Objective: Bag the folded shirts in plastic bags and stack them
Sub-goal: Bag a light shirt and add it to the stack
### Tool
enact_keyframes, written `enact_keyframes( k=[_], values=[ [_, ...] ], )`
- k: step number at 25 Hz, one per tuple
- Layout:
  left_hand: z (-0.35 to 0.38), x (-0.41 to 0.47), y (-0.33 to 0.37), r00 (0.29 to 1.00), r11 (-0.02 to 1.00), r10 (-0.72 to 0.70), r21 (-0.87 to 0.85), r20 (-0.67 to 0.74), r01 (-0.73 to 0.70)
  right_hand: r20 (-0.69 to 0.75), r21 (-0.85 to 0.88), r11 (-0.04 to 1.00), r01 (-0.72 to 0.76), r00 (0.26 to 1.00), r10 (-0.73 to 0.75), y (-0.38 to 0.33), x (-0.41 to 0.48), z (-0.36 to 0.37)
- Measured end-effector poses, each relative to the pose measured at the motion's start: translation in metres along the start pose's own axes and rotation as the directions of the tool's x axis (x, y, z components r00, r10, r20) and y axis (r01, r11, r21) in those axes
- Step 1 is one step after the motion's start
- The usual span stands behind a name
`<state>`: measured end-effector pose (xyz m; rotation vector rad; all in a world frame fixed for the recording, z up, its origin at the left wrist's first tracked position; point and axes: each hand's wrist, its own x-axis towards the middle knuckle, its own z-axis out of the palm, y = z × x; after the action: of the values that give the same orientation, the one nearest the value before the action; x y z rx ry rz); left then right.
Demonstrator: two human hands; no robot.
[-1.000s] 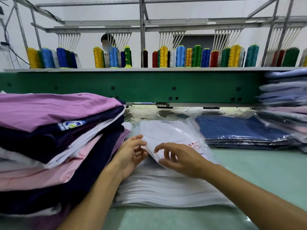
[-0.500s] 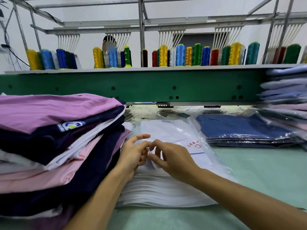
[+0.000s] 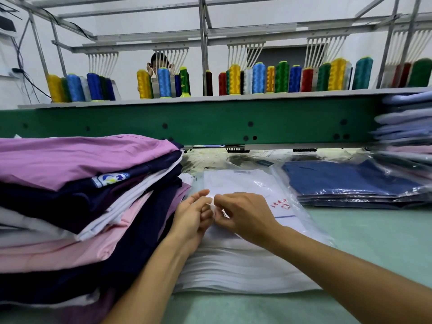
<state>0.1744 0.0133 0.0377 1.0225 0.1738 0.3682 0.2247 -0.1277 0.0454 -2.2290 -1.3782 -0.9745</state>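
Both hands are working close together over the thick flat pile of clear plastic bags [image 3: 233, 267], which is lying mid-bench toward the near edge. The left hand [image 3: 192, 216] and the right hand [image 3: 245, 217] are each pinching the topmost clear bag with red print [image 3: 264, 183] at its edge, fingertips almost touching. Each grip is closing on that thin film, most likely to rub the two layers apart and open the mouth. The tall heap of folded pink, navy and white shirts [image 3: 81, 195] is waiting along the bench's left edge, just beside the left wrist, so the next one is within easy reach. Finished blue shirts in glossy bags [image 3: 346, 183] are sitting toward the far right of the pale green bench [image 3: 374, 249], with a taller blurred stack of bagged shirts [image 3: 409, 127] at the right edge.
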Motion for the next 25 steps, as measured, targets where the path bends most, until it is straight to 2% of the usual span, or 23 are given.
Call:
enact_keyframes(
  k=[5, 9, 12, 16, 19, 25],
  values=[
    [-0.002, 0.006, 0.007, 0.997, 0.958, -0.027, -0.285, -0.073, 0.005, 0.073, -0.06, 0.998, 0.023, 0.997, -0.018, 0.019, -0.012, -0.007],
    [-0.005, 0.009, 0.013, 0.995, 0.903, 0.002, -0.428, -0.105, -0.047, 0.133, -0.091, 0.996, 0.001, 0.991, 0.011, 0.05, -0.027, -0.02],
    [-0.005, 0.011, 0.013, 0.992, 0.897, 0.02, -0.435, -0.124, -0.072, 0.156, -0.115, 0.993, -0.025, 0.987, 0.042, 0.077, -0.045, -0.036],
    [-0.007, 0.015, 0.014, 0.99, 0.9, 0.041, -0.425, -0.135, -0.095, 0.169, -0.117, 0.979, -0.168, 0.968, 0.187, 0.11, -0.06, -0.055],
    [-0.009, 0.017, 0.013, 0.991, 0.915, 0.02, -0.397, -0.135, -0.072, 0.211, -0.113, 0.969, -0.218, 0.948, 0.238, 0.127, -0.06, -0.065],
    [-0.012, 0.015, 0.012, 0.994, 0.924, -0.028, -0.382, -0.109, -0.016, 0.191, -0.113, 0.926, -0.361, 0.906, 0.377, 0.15, -0.069, -0.084]
  ],
)
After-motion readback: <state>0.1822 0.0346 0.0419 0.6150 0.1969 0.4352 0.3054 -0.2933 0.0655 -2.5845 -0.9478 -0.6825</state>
